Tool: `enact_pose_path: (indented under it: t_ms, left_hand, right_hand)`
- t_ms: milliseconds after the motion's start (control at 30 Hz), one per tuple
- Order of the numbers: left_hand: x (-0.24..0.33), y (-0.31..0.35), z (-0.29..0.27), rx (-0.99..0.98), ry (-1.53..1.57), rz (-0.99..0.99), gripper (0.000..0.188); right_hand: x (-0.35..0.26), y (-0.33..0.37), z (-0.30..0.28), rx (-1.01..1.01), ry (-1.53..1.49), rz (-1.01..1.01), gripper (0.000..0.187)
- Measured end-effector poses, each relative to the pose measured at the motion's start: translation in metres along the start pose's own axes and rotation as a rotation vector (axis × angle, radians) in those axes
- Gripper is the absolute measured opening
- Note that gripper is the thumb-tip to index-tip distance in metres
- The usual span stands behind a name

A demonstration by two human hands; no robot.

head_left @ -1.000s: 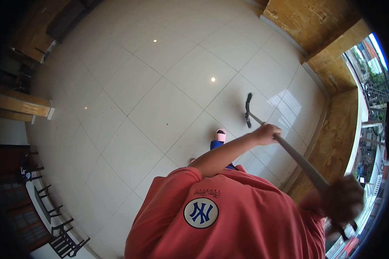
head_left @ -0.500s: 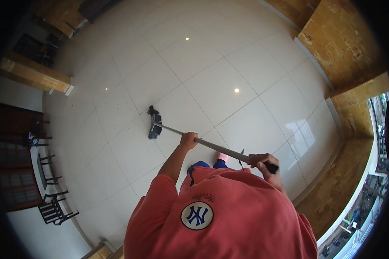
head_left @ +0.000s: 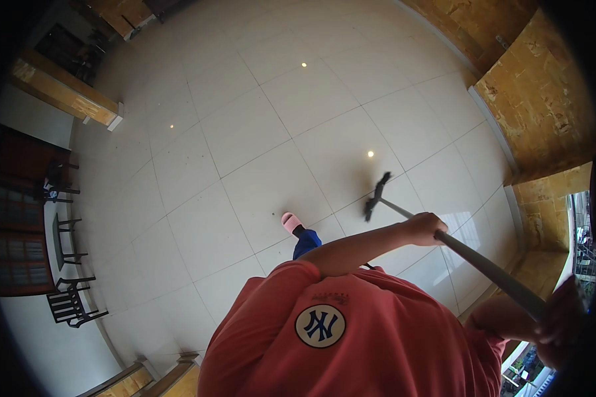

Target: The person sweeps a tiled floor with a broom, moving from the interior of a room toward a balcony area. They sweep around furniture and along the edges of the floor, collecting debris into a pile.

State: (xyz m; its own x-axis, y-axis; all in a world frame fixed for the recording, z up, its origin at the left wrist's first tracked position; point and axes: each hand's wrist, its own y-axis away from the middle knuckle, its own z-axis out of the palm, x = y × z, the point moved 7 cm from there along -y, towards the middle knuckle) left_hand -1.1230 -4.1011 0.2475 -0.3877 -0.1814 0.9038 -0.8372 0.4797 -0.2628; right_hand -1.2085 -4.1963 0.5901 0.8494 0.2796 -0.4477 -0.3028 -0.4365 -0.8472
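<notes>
I've got the broom [head_left: 487, 268] slanting across my feed, its grey handle running through both sets of fingers. My left hand [head_left: 422, 229] has the lower grip, fingers clenched around the handle. The right hand [head_left: 559, 325] has the top end, well to the right of the left fingers; it's dark and blurry over there so I can't make out each finger, but the grip looks closed. The black head [head_left: 378, 196] sits beyond the left fingers and a bit to their left, against the tiled floor [head_left: 258, 119]. A pink slipper [head_left: 290, 223] is well left of those fingers, blue trouser leg [head_left: 306, 243] right behind it. Nearer me than the left fingers is the red shirt [head_left: 377, 357]. Way off to their left there's a dark chair [head_left: 69, 306]; beyond them, rightward, a yellow-brown wall [head_left: 540, 99].
</notes>
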Motion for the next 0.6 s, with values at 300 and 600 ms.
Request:
enact_pose_path:
  t_ms: [300,600]
  left_hand:
    - [-0.192,0.134,-0.165,0.192,-0.228,-0.393,0.019]
    - [-0.294,0.333,-0.321,0.208,-0.636,-0.856,0.009]
  right_hand:
    - [0.201,0.022,0.136,0.258,-0.291,0.445,0.03]
    - [0.303,0.098,0.291,0.098,-0.393,0.926,0.028]
